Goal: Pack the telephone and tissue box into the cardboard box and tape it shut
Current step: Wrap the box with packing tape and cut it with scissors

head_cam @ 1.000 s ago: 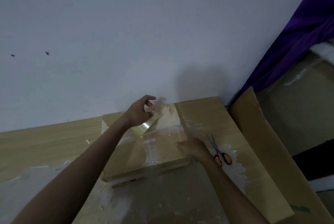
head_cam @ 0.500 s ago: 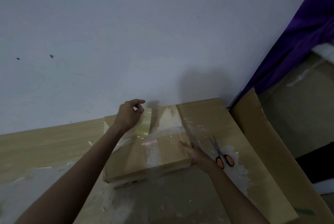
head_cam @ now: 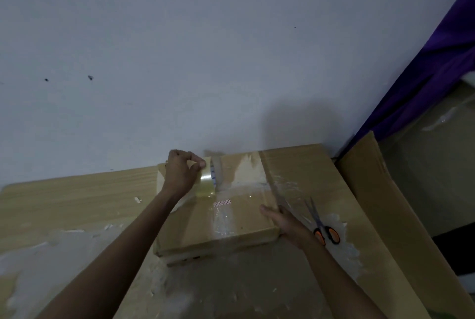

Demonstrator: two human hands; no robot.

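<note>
Wooden counter (head_cam: 77, 197) is seen at left, marked with white scraps and residue.

Left hand (head_cam: 180, 174): the grip is curled round a clear tape roll (head_cam: 207, 181), thumb and fingertips pinched at the roll's upper edge. The roll is held upright on edge over the far left part of the cardboard box (head_cam: 244, 218), with its lower rim touching or just above the box top; which one cannot be told. Blue print is seen on the roll's inner core, too small to be read.

The cardboard box is lying flat on the counter near the wall (head_cam: 231, 48), flaps closed, contents hidden. A strip of clear tape is seen running down the middle of the top. A small red-and-white patterned mark (head_cam: 222, 203) is noted under the tape; no lettering can be read.

Right hand (head_cam: 286, 223): the grip is spread, fingers straight, palm pressed flat against the box's right edge. Nothing is held.

Scissors (head_cam: 324, 230) with orange-and-black handles are lying just beside the right hand, blades pointing away. A flattened cardboard sheet (head_cam: 372, 190) is seen further right, then a purple curtain (head_cam: 424, 66).
</note>
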